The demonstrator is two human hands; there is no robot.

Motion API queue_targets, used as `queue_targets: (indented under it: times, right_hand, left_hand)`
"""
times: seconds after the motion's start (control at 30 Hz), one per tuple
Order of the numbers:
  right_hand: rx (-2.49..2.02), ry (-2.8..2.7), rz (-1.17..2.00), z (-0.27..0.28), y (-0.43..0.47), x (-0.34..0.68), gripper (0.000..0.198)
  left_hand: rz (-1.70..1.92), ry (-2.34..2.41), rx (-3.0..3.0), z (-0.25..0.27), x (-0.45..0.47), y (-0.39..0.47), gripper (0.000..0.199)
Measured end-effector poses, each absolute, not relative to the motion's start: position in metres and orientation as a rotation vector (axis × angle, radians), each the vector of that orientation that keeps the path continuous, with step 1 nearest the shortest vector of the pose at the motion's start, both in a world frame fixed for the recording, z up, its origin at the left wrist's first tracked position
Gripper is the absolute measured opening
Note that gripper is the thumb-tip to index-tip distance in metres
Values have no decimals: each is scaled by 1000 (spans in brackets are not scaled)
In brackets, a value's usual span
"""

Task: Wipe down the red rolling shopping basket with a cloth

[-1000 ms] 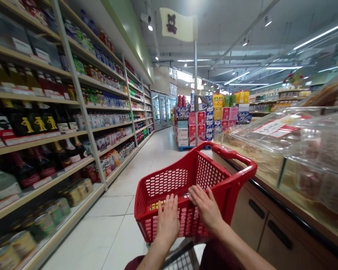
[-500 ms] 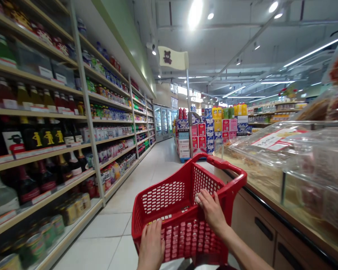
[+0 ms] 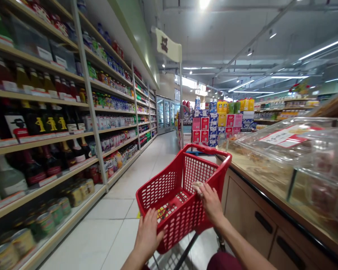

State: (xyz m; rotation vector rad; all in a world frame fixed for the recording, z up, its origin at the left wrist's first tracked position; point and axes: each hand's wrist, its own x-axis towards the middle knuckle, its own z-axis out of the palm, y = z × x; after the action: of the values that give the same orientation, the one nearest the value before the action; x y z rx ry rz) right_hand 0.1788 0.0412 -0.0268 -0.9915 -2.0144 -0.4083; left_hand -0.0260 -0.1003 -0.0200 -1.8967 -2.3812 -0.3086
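A red plastic shopping cart [image 3: 183,217] stands before me, its lattice basket tilted in view. My left hand [image 3: 149,232] lies over the near left corner of the basket rim, fingers reaching over the edge and thumb on the outer side. On the near long rim is my right hand [image 3: 210,198], closed on a crumpled white cloth or tissue [image 3: 198,185]; which of the two I cannot tell. The cloth sits at the rim, partly hidden by the fingers. Behind it rises the cart's push handle [image 3: 224,154].
Shelves of bottles [image 3: 49,123] and cans line the left. To the right runs a wooden counter [image 3: 246,210] with clear plastic food boxes [image 3: 287,137]. Stacked drink cartons [image 3: 205,129] stand ahead beside a bear flag [image 3: 169,45]. A tiled aisle [image 3: 160,153] leads to glass-door fridges [image 3: 165,112].
The cart has turned and tilted, so more of its basket floor and its legs show. Both hands have stayed on its rim. The view has shifted slightly.
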Motion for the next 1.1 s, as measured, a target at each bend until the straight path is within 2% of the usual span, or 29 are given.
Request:
queue_targets:
  times: [0.23, 0.37, 0.63, 0.87, 1.1]
  right_hand:
    - [-709, -2246, -235, -49, 2, 154, 37]
    - [-972, -2125, -177, -35, 18, 170, 37]
    - [-657, -2251, -131, -53, -13, 178, 35]
    - [-907, -2066, -112, -41, 16, 185, 32]
    - [-890, -2059, -131, -67, -17, 205, 37]
  left_hand:
    - [-290, -2268, -2022, -28, 4, -96, 68]
    - [-316, -2060, -2259, -31, 8, -94, 67]
    - [-321, -2228, -2133, -24, -9, -85, 56]
    - [-282, -2226, -2230, -19, 10, -79, 59]
    - [-272, -2263, -2044, -22, -12, -75, 60]
